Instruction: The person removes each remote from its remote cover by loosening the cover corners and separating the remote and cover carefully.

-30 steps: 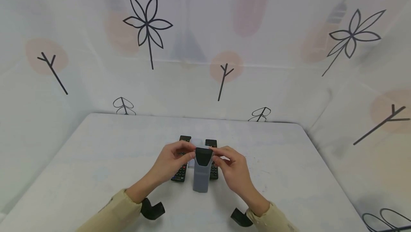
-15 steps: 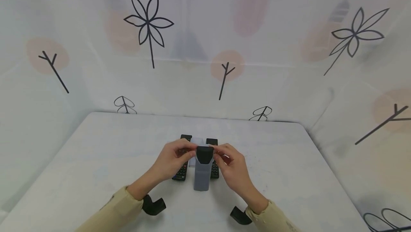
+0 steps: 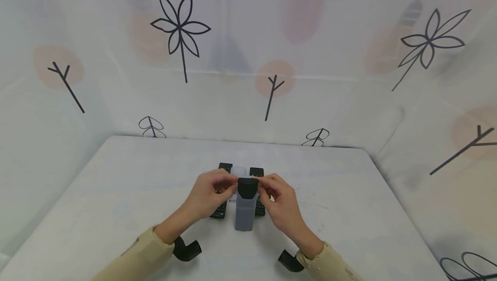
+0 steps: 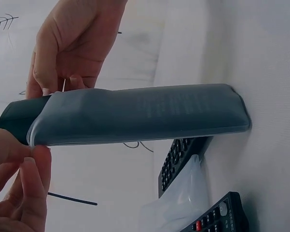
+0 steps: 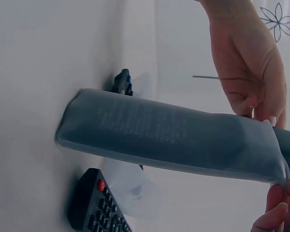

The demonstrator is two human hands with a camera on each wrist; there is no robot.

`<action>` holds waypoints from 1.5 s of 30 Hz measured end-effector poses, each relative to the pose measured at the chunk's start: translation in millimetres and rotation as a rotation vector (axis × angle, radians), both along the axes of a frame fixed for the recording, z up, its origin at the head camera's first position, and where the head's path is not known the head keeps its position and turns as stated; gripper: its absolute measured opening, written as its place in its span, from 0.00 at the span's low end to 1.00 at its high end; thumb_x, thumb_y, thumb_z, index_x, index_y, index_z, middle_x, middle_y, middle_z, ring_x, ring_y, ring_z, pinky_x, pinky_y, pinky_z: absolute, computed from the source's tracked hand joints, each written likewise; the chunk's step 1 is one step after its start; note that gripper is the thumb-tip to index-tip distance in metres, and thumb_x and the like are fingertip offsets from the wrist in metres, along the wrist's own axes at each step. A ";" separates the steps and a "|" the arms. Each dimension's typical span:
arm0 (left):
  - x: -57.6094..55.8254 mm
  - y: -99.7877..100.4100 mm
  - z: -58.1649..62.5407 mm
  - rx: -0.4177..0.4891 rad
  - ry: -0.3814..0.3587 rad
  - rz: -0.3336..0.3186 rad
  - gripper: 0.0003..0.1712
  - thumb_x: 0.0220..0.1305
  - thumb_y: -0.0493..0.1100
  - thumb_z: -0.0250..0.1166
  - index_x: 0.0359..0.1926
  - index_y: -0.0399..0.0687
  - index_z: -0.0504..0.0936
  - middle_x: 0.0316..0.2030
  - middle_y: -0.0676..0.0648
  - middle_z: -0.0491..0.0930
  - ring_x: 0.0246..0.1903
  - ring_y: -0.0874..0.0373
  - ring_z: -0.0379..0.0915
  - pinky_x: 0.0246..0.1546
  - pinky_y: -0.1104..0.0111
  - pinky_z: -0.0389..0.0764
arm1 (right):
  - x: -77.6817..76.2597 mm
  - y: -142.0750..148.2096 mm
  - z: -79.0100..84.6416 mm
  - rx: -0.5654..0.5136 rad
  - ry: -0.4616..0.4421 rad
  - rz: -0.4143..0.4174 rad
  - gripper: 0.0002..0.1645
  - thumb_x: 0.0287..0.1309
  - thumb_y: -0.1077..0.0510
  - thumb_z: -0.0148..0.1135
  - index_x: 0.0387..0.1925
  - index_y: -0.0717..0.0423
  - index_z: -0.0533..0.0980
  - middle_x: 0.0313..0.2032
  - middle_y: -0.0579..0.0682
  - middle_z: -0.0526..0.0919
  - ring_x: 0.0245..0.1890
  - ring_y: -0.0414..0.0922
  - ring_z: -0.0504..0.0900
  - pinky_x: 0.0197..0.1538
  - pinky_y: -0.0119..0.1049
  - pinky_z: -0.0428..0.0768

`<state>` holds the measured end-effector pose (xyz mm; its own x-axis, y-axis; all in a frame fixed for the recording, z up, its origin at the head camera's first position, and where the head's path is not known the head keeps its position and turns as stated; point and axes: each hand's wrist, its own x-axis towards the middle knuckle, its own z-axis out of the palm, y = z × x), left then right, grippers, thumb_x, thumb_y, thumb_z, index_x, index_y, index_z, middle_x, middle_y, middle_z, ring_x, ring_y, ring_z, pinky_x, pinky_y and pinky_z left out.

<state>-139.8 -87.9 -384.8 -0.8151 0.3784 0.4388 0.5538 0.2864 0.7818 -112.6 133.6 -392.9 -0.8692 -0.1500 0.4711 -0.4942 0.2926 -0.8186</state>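
A remote control (image 3: 247, 189) stands on end over the table, inside a translucent plastic sleeve (image 3: 244, 216). Its dark end pokes out of the sleeve's open mouth at the top. My left hand (image 3: 209, 192) pinches the left edge of that mouth between thumb and fingers. On the opposite edge, my right hand (image 3: 282, 201) pinches the sleeve the same way. In the left wrist view the sleeve (image 4: 149, 116) lies snug along the remote, its closed end down at the table. Faint lettering shows through the sleeve (image 5: 145, 125) in the right wrist view.
Behind the sleeved remote lie a black remote (image 3: 219, 211) on the left and another black remote (image 3: 260, 209) on the right. Clear plastic (image 3: 238, 171) lies between them. A black elbow-shaped piece (image 3: 187, 251) sits by the left sleeve cuff, a similar one (image 3: 290, 261) by the right.
Both hands keep their pinch at the sleeve's mouth, and the remote stays upright in the same place. Only the head view has shifted slightly.
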 end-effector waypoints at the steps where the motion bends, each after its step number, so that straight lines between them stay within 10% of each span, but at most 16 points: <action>1: -0.4 0.2 -0.9 0.004 0.005 0.002 0.10 0.61 0.31 0.68 0.43 0.46 0.88 0.34 0.55 0.82 0.31 0.62 0.78 0.31 0.69 0.80 | 0.0 -0.2 -0.1 0.000 0.001 -0.001 0.19 0.60 0.76 0.60 0.48 0.58 0.83 0.38 0.46 0.80 0.33 0.43 0.77 0.35 0.31 0.79; 45: -1.3 2.5 -9.2 -0.033 -0.063 -0.003 0.11 0.63 0.31 0.67 0.43 0.48 0.88 0.35 0.55 0.81 0.33 0.63 0.80 0.28 0.69 0.79 | -3.4 5.4 -6.0 0.059 -0.164 -0.015 0.18 0.60 0.74 0.62 0.47 0.55 0.84 0.38 0.43 0.81 0.39 0.45 0.79 0.44 0.34 0.81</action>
